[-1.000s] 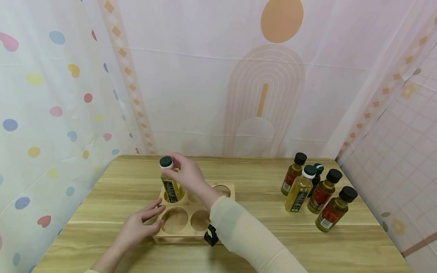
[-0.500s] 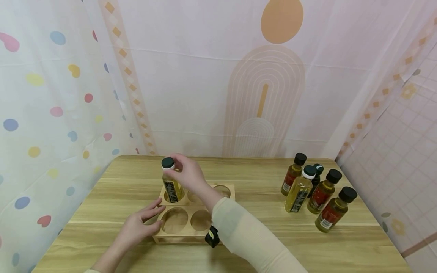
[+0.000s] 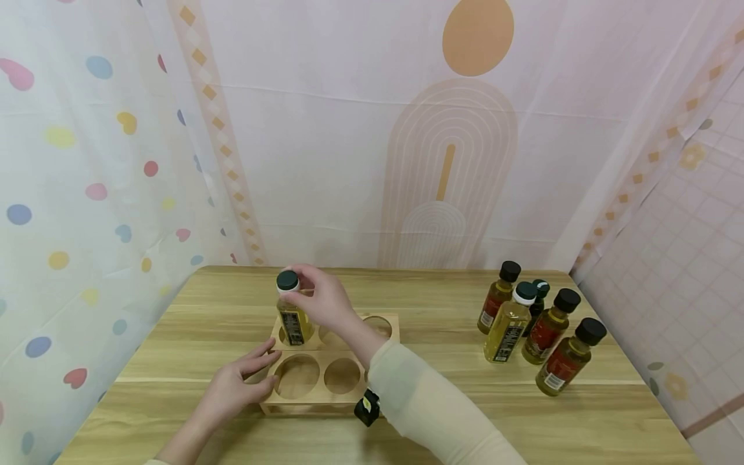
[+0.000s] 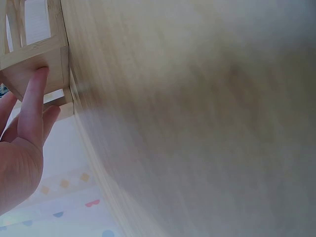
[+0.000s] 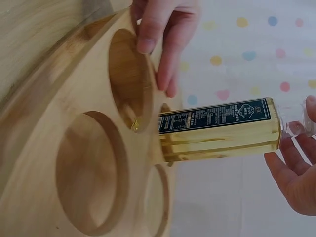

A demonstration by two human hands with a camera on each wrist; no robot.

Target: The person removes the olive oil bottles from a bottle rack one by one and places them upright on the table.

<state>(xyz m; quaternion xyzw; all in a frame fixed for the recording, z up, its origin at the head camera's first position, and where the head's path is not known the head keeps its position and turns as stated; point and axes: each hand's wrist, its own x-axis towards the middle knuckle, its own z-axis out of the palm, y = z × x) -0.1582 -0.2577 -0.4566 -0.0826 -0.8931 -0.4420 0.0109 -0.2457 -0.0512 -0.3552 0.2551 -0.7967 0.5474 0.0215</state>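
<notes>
In the head view, a wooden bottle rack (image 3: 308, 398) with round holes stands at the front of the table. My right hand (image 3: 327, 302) pinches the neck of a square glass oil bottle (image 3: 294, 326) with a dark green cap. Its lower end sits in the rack's back-left hole, as the right wrist view also shows of the bottle (image 5: 217, 131). My left hand (image 3: 238, 380) touches the rack's left side with extended fingers. In the left wrist view, a fingertip of that hand (image 4: 27, 133) presses the rack's end panel (image 4: 37, 74).
A group of bottles stands at the table's right: a matching green-capped oil bottle (image 3: 507, 329), several red-labelled bottles with black caps, such as the nearest one (image 3: 564, 367), and a small dark bottle (image 3: 537, 307) behind. Printed curtains (image 3: 325, 161) rise behind the table (image 3: 442, 361).
The bottle in my right hand has shifted slightly right and down in the rack hole. My right forearm has edged right. The left hand stays in place against the rack.
</notes>
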